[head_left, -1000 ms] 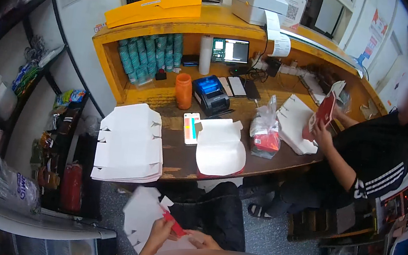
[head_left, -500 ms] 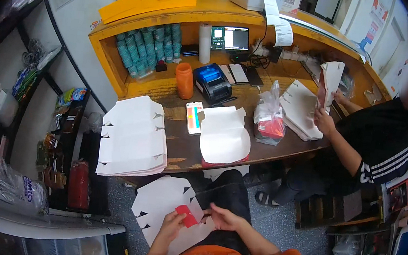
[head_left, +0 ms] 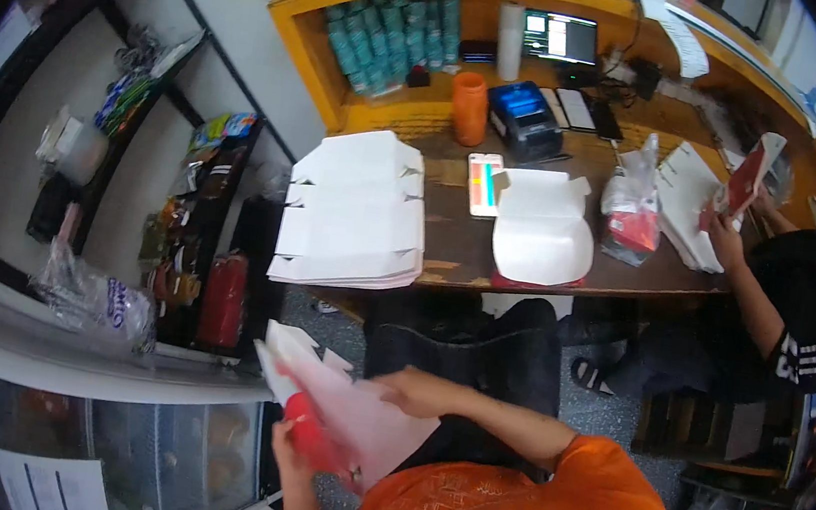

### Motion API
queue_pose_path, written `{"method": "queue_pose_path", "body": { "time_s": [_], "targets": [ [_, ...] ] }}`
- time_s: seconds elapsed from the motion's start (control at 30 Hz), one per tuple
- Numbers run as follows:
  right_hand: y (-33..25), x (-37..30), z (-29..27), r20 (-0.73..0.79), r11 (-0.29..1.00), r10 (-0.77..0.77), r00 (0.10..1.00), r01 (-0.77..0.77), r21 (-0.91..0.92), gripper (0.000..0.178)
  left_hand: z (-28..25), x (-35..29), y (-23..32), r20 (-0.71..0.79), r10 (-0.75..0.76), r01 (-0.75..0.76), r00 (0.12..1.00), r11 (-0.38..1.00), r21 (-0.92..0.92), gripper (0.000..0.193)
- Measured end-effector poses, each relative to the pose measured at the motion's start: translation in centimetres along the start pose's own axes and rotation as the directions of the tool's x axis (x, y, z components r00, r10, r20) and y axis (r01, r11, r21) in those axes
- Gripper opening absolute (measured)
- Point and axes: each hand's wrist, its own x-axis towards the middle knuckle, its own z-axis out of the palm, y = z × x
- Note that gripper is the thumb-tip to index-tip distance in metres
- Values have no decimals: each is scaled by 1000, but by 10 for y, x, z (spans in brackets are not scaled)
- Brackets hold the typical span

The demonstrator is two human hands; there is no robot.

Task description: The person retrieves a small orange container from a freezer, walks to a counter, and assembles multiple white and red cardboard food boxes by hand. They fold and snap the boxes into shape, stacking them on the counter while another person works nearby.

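Note:
A cardboard box blank (head_left: 386,432), white and red, is partly folded above my lap and tilted. At its lower left edge, my left hand (head_left: 288,445) grips the board where red surface shows. My right hand (head_left: 417,393) reaches across from the right and grips the board's upper edge; its fingertips are blurred. On the counter ahead lies a stack of flat white box blanks (head_left: 353,210). Right of it stands an opened box (head_left: 542,245), white inside and red beneath.
Along the wooden counter (head_left: 456,273) are a phone (head_left: 483,185), an orange cylinder (head_left: 468,109), a printer (head_left: 526,120) and a bagged red box (head_left: 631,220). A co-worker (head_left: 776,297) at right holds a red-and-white blank (head_left: 747,178). Dark shelves (head_left: 196,261) and a glass-fronted cabinet (head_left: 135,441) stand left.
The blank in my hands has moved left and been lifted and bent, with more red side showing. My right hand has shifted onto its upper edge. The view has turned left.

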Motion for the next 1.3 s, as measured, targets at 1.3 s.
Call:
{"method": "queue_pose_path", "body": {
  "time_s": [1.3],
  "targets": [
    [121,-98,14,-368,881,467,804,-386,274,24,189,59,-159,354,-381,-188,854,409,893,14]
  ]
}}
